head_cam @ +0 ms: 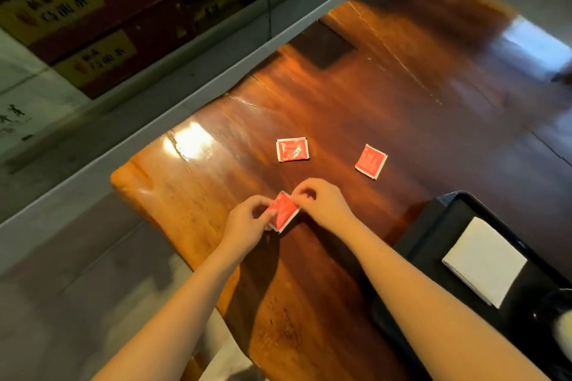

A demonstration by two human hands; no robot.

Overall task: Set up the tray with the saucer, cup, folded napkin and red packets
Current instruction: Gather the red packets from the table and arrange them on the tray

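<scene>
**A:** Where is the packet that is being handled?

**B:** The held packet (283,210) sits between both hands, low over the near part of the worktop (340,96). I cannot tell whether it touches the wood. The left grip (247,221) pinches its left edge, thumb on top. The right grip (322,204) has its fingers curled at the upper right corner, and as far as I can see it pinches there.

**B:** 2 more red packets lie flat farther out. The middle packet (292,149) is just beyond the hands and the far packet (370,161) is to its right, with the 2 well apart.

**A:** And the tray?

**B:** The black tray (433,213) stands at the right, and the folded napkin (484,261) already lies in it. Something dark sits at the tray's bottom right corner, but it is cropped too much to name.

**A:** So how should this step be done well?

**B:** I judge 1 grip is enough for carrying. I would let the right keep the corner and the left let go. Then carry the packet flat across to a bare part of the tray beside the napkin, not on top of it. A light pinch on the sealed border should avoid creasing the filling. Fetch the other 2 afterwards, taking the far packet first since it lies closer to the tray, and line all 3 up together.
</scene>
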